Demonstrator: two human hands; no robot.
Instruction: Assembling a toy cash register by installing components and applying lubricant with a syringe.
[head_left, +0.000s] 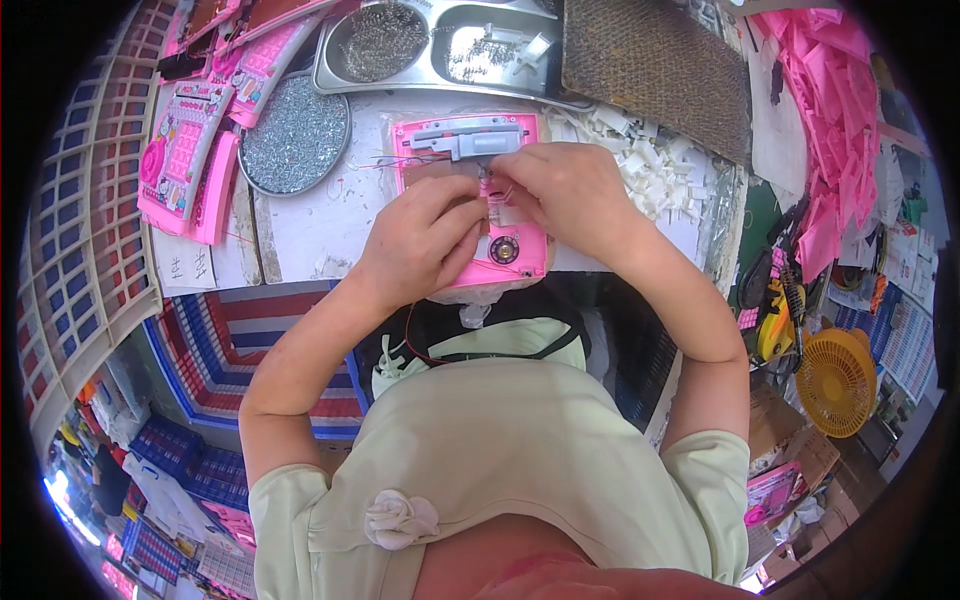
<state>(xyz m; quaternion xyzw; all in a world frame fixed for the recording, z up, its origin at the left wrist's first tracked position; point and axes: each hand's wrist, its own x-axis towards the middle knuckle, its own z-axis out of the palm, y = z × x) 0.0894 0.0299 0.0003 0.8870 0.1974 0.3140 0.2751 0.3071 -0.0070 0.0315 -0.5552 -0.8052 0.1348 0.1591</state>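
1. A pink plastic casing (533,262), open and showing its inner parts, lies on a white-topped worktable (300,235) straight ahead of the person, with both hands over it.
2. The left hand (425,235) reaches in over the casing's left side, its fingers curled and bunched together; whether they pinch anything is hidden.
3. The right hand (575,190) comes from the other side, fingers bent downward, tips close to the left fingertips at the casing's middle. What they grip, if anything, cannot be told.
4. A grey plastic compartment piece (485,142) spans the casing's far end, and a round dark speaker (504,250) sits near its close end. Thin wires (415,160) stick out leftward.
5. Left of the casing is a round dish (348,140) full of small silvery metal pieces; beyond that, pink toy shells (185,150) are stacked.
6. At the table's back, a steel divided tray (432,60) holds small metal springs (382,42) and a few white pieces.
7. To the right, white plastic parts (650,170) lie heaped beside a brown woven-textured board (660,70).
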